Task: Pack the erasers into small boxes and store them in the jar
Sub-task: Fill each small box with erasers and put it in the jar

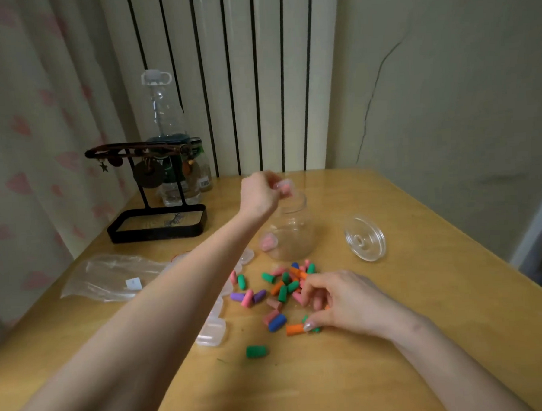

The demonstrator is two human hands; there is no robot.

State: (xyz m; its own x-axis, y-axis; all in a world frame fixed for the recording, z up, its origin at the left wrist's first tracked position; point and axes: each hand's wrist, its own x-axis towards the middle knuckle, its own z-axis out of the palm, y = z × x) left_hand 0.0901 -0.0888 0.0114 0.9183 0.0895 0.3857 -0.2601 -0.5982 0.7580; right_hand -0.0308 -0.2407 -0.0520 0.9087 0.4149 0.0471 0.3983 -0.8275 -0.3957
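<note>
A pale wooden table (397, 371) is set into a corner of the room. Behind it, a white column radiator (244, 81) with dark gaps between its ribs is seen. To the left, a light curtain (39, 123) printed with pink hearts is hung. The pale wall (462, 101) on the right is marked by a long thin crack (365, 118). The room is dimly lit.

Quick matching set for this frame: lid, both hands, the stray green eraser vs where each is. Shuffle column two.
1 lid
2 left hand
3 right hand
4 stray green eraser

A over the jar mouth, holding a box
B alone, nearest the camera
C on the table, right of the jar
D at the eraser pile

Pairs: 1-C, 2-A, 3-D, 4-B
</note>
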